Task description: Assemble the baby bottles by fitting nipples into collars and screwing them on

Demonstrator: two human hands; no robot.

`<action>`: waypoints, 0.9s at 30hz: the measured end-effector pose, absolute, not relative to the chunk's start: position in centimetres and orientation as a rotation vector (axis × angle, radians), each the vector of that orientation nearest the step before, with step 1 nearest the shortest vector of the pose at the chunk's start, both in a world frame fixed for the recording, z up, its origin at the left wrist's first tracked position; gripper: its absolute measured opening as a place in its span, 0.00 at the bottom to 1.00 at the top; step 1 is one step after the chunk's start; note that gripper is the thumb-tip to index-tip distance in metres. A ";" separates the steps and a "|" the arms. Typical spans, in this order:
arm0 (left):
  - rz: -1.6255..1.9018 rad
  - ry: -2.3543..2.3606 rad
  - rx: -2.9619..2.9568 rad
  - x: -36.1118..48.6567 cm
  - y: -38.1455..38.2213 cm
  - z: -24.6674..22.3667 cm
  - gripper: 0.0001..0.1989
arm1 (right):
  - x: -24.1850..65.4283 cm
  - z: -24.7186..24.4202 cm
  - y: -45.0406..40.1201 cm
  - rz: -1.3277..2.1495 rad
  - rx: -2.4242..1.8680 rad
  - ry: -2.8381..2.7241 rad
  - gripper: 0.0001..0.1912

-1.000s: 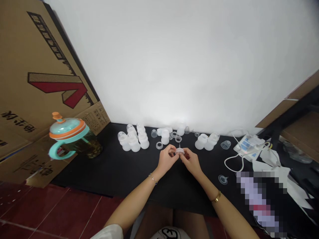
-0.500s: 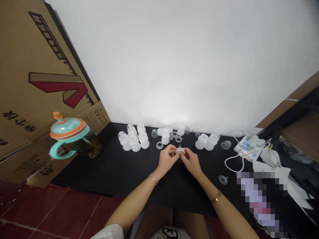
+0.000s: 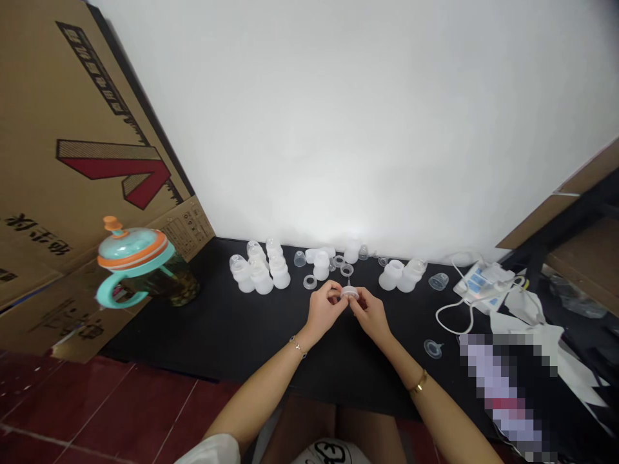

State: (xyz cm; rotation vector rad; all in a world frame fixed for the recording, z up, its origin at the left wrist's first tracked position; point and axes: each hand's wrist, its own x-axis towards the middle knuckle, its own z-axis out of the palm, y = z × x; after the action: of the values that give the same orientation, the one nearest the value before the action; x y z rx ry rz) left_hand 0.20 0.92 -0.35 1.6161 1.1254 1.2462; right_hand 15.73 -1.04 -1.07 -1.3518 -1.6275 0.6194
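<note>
Between my fingertips, above the black table point(image 3: 232, 341), is a white bottle collar point(image 3: 349, 292) with a clear nipple standing up through it. My left hand point(image 3: 325, 312) pinches its left side and my right hand point(image 3: 371, 316) grips its right side; both are closed. Just beyond my hands lie a loose collar ring point(image 3: 310, 281), another ring point(image 3: 347, 270) and an open white bottle point(image 3: 321, 266). To the right stands an uncapped bottle point(image 3: 391, 275) beside one with a clear cap. A clear nipple point(image 3: 433, 348) lies right of my right forearm.
Several capped bottles point(image 3: 261, 278) stand together at the left. A large jug point(image 3: 145, 267) with a turquoise handle is by a cardboard box point(image 3: 87, 96). At right are a clear cap point(image 3: 438, 281), a white cable point(image 3: 454, 328), papers and a pixelated patch. A white wall rises behind.
</note>
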 end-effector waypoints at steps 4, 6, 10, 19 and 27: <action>1.255 1.125 1.615 0.2 0.9 -0.3 0.06 | 15.8 -1.2 -1.0 0.588 -1.356 -1.636 0.12; 1.249 1.128 1.623 0.2 0.8 -0.2 0.06 | 15.8 -1.2 -1.0 0.593 -1.356 -1.636 0.12; 1.247 1.138 1.630 0.2 0.8 -0.1 0.06 | 15.7 -1.2 -1.0 0.601 -1.362 -1.641 0.13; 1.241 1.168 1.637 0.3 0.8 0.0 0.05 | 15.6 -0.8 -1.1 0.579 -1.364 -1.641 0.13; 1.243 1.169 1.647 0.3 0.8 0.0 0.06 | 15.7 -1.1 -1.0 0.573 -1.361 -1.646 0.12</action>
State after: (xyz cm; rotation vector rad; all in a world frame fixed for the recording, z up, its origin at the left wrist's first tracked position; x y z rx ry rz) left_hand 0.27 0.80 -0.05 1.6472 1.1693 1.2425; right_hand 15.72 -1.03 -1.08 -1.3608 -1.6464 0.5728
